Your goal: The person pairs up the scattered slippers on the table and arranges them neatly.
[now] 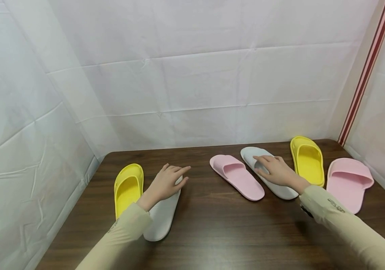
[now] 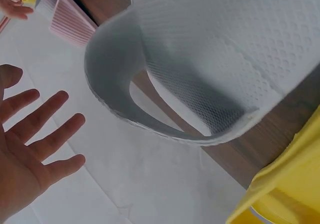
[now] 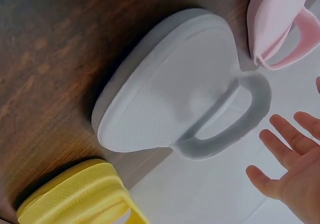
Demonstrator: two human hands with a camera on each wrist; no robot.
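Observation:
My left hand [image 1: 167,182] hovers with spread fingers over a white slipper [image 1: 162,221], whose toe end it mostly hides in the head view. In the left wrist view those fingers stand apart from the strap of the white slipper [image 2: 115,69]. On the other side, my right hand [image 1: 275,171] hangs palm down above a second white slipper [image 1: 281,191], fingers loosely spread. The right wrist view has this white slipper [image 3: 175,89] beside the hand, with a gap between strap and fingertips. Neither hand holds anything.
A yellow slipper [image 1: 128,191] lies left of the left white one. Right of centre is a pink slipper [image 1: 244,182]; further right lie another yellow slipper [image 1: 309,165] and another pink one [image 1: 344,189]. The brown table [image 1: 212,232] is bordered by white sheeting [image 1: 196,86].

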